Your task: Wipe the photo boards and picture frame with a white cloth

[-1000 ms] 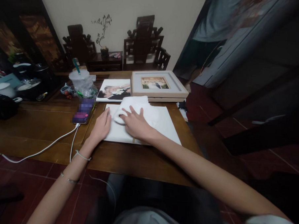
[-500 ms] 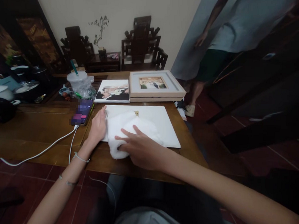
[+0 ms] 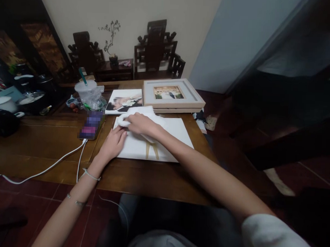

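A white board [image 3: 168,147] with gold stripes lies on the wooden table before me. My right hand [image 3: 139,124] is closed on a fluffy white cloth [image 3: 143,110], pressing it against the board's far left part. Some of the cloth is hidden under my hand and forearm. Fingers stretched out, my left hand [image 3: 115,143] rests on the board's left edge, just below the cloth.
Behind the board are a photo print [image 3: 125,100] and a framed photo [image 3: 169,92]. To the left lie a phone [image 3: 91,125] with a white cable [image 3: 48,171] and a bagged cup [image 3: 87,91]. A person [image 3: 287,70] stands in shadow at right.
My right hand has carried the cloth from the board's near edge to its far left, uncovering gold stripes. My left hand has shifted slightly onto the board. The other person has moved right.
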Demonstrator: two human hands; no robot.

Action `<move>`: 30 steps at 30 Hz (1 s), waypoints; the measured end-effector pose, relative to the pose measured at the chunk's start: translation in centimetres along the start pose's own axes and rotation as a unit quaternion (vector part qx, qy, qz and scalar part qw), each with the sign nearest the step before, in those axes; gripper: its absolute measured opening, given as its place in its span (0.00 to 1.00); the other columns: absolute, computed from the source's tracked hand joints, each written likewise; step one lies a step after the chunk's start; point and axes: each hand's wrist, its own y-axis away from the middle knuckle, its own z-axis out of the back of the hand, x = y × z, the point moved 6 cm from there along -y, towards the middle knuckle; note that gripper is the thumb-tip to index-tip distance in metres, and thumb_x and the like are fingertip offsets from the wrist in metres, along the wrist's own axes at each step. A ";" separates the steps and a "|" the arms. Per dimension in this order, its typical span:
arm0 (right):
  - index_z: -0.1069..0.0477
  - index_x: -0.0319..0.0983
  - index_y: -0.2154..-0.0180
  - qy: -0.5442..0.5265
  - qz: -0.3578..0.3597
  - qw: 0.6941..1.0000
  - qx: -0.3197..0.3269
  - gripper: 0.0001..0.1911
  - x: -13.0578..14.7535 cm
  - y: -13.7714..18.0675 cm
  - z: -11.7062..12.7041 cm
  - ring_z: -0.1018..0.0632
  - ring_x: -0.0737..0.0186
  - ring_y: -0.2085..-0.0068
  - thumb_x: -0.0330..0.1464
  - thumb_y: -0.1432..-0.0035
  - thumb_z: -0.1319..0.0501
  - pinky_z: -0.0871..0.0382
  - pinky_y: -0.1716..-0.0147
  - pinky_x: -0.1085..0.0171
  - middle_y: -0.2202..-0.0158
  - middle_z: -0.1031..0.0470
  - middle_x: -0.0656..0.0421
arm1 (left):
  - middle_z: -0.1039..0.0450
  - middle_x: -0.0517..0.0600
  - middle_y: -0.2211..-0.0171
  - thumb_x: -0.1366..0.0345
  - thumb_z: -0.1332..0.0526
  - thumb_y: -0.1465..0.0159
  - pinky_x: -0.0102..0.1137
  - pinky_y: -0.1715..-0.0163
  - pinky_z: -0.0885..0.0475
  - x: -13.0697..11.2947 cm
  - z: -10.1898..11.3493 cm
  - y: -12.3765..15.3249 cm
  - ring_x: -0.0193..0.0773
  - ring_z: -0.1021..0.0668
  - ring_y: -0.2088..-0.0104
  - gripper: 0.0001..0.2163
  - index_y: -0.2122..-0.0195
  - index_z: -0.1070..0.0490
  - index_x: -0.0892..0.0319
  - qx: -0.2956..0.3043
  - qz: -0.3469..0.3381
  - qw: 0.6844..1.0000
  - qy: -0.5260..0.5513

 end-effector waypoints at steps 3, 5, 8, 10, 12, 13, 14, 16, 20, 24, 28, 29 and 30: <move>0.25 0.37 0.49 -0.019 0.021 1.000 -0.001 0.21 1.4 -2.2 0.1 0.24 0.50 0.53 0.26 0.41 0.47 0.36 0.61 0.61 0.51 0.23 0.45 | 0.26 0.63 0.48 0.66 0.53 0.29 0.51 0.40 0.34 0.0 0.2 0.0 0.52 0.25 0.44 0.17 0.52 0.26 0.66 -0.007 -0.012 1.000 -0.004; 0.25 0.36 0.49 -0.027 0.029 0.999 -0.005 0.20 1.6 -2.6 0.1 0.24 0.51 0.54 0.27 0.40 0.47 0.36 0.61 0.62 0.51 0.23 0.46 | 0.25 0.63 0.48 0.65 0.53 0.29 0.50 0.40 0.34 0.1 0.1 0.0 0.52 0.25 0.45 0.17 0.52 0.26 0.66 -0.008 -0.016 1.000 -0.007; 0.25 0.34 0.51 -0.034 0.024 0.999 -0.012 0.18 0.5 -2.0 0.4 0.25 0.51 0.53 0.30 0.38 0.48 0.35 0.60 0.62 0.51 0.23 0.46 | 0.27 0.62 0.44 0.63 0.53 0.28 0.50 0.39 0.35 0.5 -0.1 0.0 0.51 0.27 0.41 0.18 0.48 0.27 0.65 -0.015 -0.015 1.000 -0.005; 0.24 0.33 0.52 -0.036 0.013 0.999 -0.015 0.19 -1.1 -1.0 0.9 0.25 0.50 0.51 0.31 0.37 0.49 0.35 0.57 0.62 0.52 0.23 0.45 | 0.31 0.64 0.40 0.62 0.53 0.28 0.50 0.37 0.38 0.7 -0.2 0.1 0.52 0.31 0.37 0.20 0.46 0.29 0.67 -0.016 -0.006 1.000 -0.005; 0.25 0.33 0.50 -0.034 -0.006 0.999 -0.017 0.20 -3.2 0.4 1.5 0.25 0.48 0.50 0.31 0.37 0.50 0.34 0.55 0.61 0.52 0.23 0.43 | 0.33 0.64 0.38 0.61 0.53 0.28 0.50 0.35 0.39 0.9 -0.4 0.1 0.52 0.34 0.34 0.21 0.45 0.29 0.68 -0.009 0.000 1.000 -0.006; 0.25 0.32 0.49 -0.032 -0.020 0.999 -0.017 0.21 -4.4 1.1 1.7 0.25 0.47 0.50 0.29 0.38 0.50 0.34 0.54 0.60 0.51 0.23 0.43 | 0.33 0.63 0.38 0.61 0.54 0.28 0.49 0.35 0.40 0.9 -0.4 0.2 0.52 0.35 0.34 0.21 0.45 0.29 0.68 -0.005 0.001 1.000 -0.006; 0.25 0.32 0.48 -0.030 -0.036 0.999 -0.018 0.22 -5.6 1.9 1.8 0.25 0.46 0.50 0.28 0.39 0.49 0.33 0.53 0.59 0.51 0.23 0.43 | 0.32 0.63 0.38 0.61 0.54 0.28 0.49 0.35 0.40 0.9 -0.4 0.2 0.51 0.35 0.34 0.21 0.45 0.29 0.67 -0.002 -0.001 1.000 -0.007; 0.26 0.33 0.46 -0.022 -0.064 0.997 -0.026 0.24 -7.8 3.7 1.6 0.25 0.43 0.48 0.26 0.41 0.49 0.33 0.51 0.56 0.50 0.23 0.43 | 0.32 0.62 0.38 0.61 0.54 0.28 0.49 0.35 0.40 0.8 -0.4 0.2 0.51 0.35 0.34 0.20 0.45 0.29 0.65 -0.002 -0.002 1.000 -0.009; 0.30 0.32 0.42 0.023 -0.073 0.996 -0.038 0.30 -9.9 7.7 -0.5 0.30 0.38 0.40 0.20 0.46 0.51 0.37 0.44 0.43 0.46 0.25 0.40 | 0.32 0.62 0.38 0.61 0.52 0.29 0.50 0.36 0.39 1.0 -0.4 0.2 0.51 0.35 0.34 0.19 0.45 0.29 0.64 -0.013 -0.005 1.000 -0.014; 0.29 0.30 0.45 0.063 -0.016 0.998 -0.019 0.30 -8.4 12.6 -3.0 0.48 0.36 0.30 0.18 0.49 0.51 0.50 0.39 0.31 0.37 0.36 0.38 | 0.33 0.63 0.38 0.64 0.50 0.30 0.49 0.36 0.38 1.2 -0.5 0.2 0.50 0.34 0.35 0.18 0.44 0.30 0.66 -0.022 -0.007 0.999 -0.023; 0.26 0.38 0.49 0.024 0.063 0.998 0.012 0.31 -5.5 17.9 -3.2 0.43 0.43 0.31 0.18 0.52 0.50 0.46 0.36 0.38 0.37 0.33 0.47 | 0.34 0.64 0.37 0.67 0.50 0.31 0.49 0.35 0.38 1.1 -0.6 0.2 0.50 0.34 0.34 0.19 0.43 0.31 0.67 -0.017 0.001 0.999 -0.036; 0.25 0.40 0.50 0.013 0.074 0.997 0.016 0.31 -5.0 18.9 -2.9 0.40 0.45 0.32 0.18 0.53 0.50 0.44 0.36 0.40 0.38 0.31 0.48 | 0.34 0.63 0.37 0.67 0.50 0.32 0.49 0.35 0.38 1.1 -0.6 0.2 0.50 0.34 0.34 0.19 0.43 0.31 0.67 -0.016 0.002 0.999 -0.037; 0.24 0.42 0.51 0.005 0.080 0.997 0.020 0.30 -4.8 19.6 -2.6 0.38 0.45 0.33 0.19 0.53 0.50 0.42 0.37 0.42 0.39 0.30 0.49 | 0.34 0.63 0.37 0.67 0.50 0.32 0.49 0.35 0.38 1.1 -0.6 0.2 0.50 0.34 0.34 0.19 0.42 0.32 0.67 -0.016 0.002 0.999 -0.038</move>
